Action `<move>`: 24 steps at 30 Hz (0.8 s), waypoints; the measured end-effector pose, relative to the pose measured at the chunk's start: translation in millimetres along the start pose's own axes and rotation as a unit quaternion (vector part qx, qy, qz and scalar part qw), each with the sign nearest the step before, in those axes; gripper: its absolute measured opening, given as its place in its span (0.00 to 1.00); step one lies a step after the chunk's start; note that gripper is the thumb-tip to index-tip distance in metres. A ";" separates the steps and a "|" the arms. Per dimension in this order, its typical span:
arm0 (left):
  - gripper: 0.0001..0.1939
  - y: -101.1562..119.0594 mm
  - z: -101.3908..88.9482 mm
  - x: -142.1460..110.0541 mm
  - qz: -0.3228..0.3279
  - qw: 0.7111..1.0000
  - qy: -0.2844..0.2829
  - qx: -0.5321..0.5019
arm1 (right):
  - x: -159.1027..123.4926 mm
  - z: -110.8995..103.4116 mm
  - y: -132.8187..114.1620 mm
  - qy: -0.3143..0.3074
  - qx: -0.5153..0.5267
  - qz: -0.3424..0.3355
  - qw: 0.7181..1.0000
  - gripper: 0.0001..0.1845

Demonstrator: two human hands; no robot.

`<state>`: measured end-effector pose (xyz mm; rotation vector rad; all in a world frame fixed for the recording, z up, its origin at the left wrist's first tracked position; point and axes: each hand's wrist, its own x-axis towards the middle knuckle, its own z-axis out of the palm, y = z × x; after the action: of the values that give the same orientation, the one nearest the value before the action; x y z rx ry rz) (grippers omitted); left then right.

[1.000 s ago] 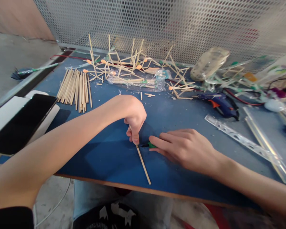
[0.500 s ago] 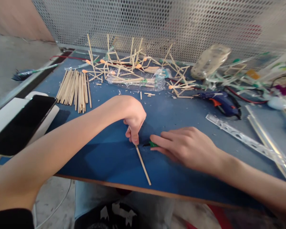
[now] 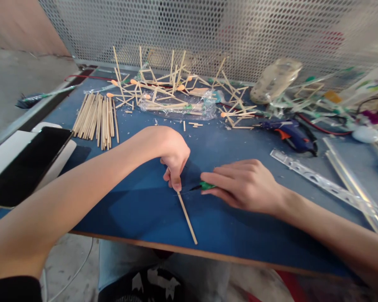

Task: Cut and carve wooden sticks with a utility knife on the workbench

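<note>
A thin wooden stick (image 3: pixel 187 219) lies on the blue tabletop (image 3: pixel 138 209), its near end close to the table's front edge. My left hand (image 3: pixel 175 161) pinches the stick's far end from above, fingers closed and pointing down. My right hand (image 3: pixel 244 184) is closed around a small green-handled craft knife (image 3: pixel 207 185), gripped between thumb and fingers. The knife's thin blade reaches left to the stick, just below my left fingertips; whether it cuts into the wood I cannot tell.
A bundle of wooden sticks (image 3: pixel 97 119) lies at left, beside a phone (image 3: pixel 28 163). Stick constructions (image 3: pixel 173 82) fill the back, near a clear jar (image 3: pixel 275 79). At right are a blue glue gun (image 3: pixel 291 133), a clear ruler (image 3: pixel 318 180) and glue sticks (image 3: pixel 349 180).
My right hand has shifted slightly right and back with the knife, so more of the green handle and blade shows. My left hand keeps its pinch on the stick.
</note>
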<state>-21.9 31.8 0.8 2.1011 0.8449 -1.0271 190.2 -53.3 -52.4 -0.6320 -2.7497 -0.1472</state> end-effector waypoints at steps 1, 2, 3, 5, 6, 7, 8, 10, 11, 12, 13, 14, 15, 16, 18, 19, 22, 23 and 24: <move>0.20 0.1 -0.1 -0.1 0.001 1.000 0.002 0.003 | -1.2 0.7 4.3 0.017 0.028 0.007 0.999 0.12; 0.20 -0.1 -0.2 -0.2 0.004 1.000 0.002 0.006 | -2.5 1.6 7.9 0.029 0.048 0.015 0.998 0.12; 0.20 -0.6 -0.4 -0.2 0.007 1.000 0.001 0.006 | -3.7 2.8 10.6 0.032 0.055 0.019 0.998 0.11; 0.19 -2.5 -1.1 0.2 0.021 1.000 -0.006 0.000 | -6.0 5.8 13.6 0.020 0.035 0.009 0.999 0.11; 0.18 -3.8 -1.6 0.5 0.031 0.999 -0.010 -0.007 | -7.1 7.6 14.3 0.010 0.020 0.001 1.000 0.12; 0.18 -5.4 -2.1 0.9 0.044 0.999 -0.012 -0.016 | -8.1 9.3 14.8 0.001 0.009 -0.005 1.000 0.12; 0.17 -7.0 -2.7 1.4 0.056 0.998 -0.013 -0.025 | -8.9 10.8 15.2 -0.007 0.004 -0.008 1.000 0.12; 0.17 -10.3 -3.6 2.7 0.075 0.996 -0.010 -0.042 | -10.1 12.9 16.3 -0.013 0.005 -0.006 1.000 0.13; 0.17 -11.7 -3.9 3.4 0.081 0.995 -0.011 -0.049 | -10.4 13.3 17.1 -0.013 0.007 -0.005 1.000 0.13; 0.17 -13.0 -4.1 4.1 0.084 0.995 -0.014 -0.055 | -10.5 13.3 17.8 -0.012 0.007 -0.006 1.000 0.13; 0.17 -14.0 -4.2 4.9 0.085 0.994 -0.021 -0.062 | -10.5 13.1 18.5 -0.010 0.006 -0.009 1.000 0.13; 0.17 -14.9 -4.1 5.6 0.084 0.994 -0.028 -0.069 | -10.3 12.6 19.0 -0.008 0.005 -0.012 1.000 0.13; 0.18 -15.5 -4.0 6.2 0.081 0.993 -0.035 -0.078 | -10.1 12.2 19.3 -0.007 0.003 -0.015 1.000 0.14; 0.18 -15.9 -3.7 6.7 0.078 0.992 -0.042 -0.086 | -9.9 11.8 19.5 -0.006 0.002 -0.018 1.000 0.14; 0.19 -16.4 -3.2 7.5 0.073 0.991 -0.048 -0.097 | -9.5 11.6 19.3 -0.002 -0.001 -0.022 1.000 0.15; 0.19 -16.5 -3.0 7.8 0.071 0.991 -0.049 -0.100 | -9.3 11.7 19.1 0.000 -0.003 -0.024 1.000 0.15; 0.20 -16.8 -2.8 8.9 0.071 0.991 -0.050 -0.104 | -9.5 12.7 18.7 0.007 -0.012 -0.033 0.999 0.15; 0.20 -17.0 -2.8 9.3 0.070 0.991 -0.052 -0.105 | -9.7 13.1 18.7 0.008 -0.016 -0.035 0.999 0.15; 0.20 -17.2 -2.9 9.7 0.070 0.990 -0.054 -0.106 | -9.8 13.5 18.8 0.008 -0.018 -0.036 0.999 0.15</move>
<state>-29.1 46.7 -10.4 1.8796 0.7101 -0.9256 203.1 -38.2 -67.8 -0.5389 -2.7606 -0.2186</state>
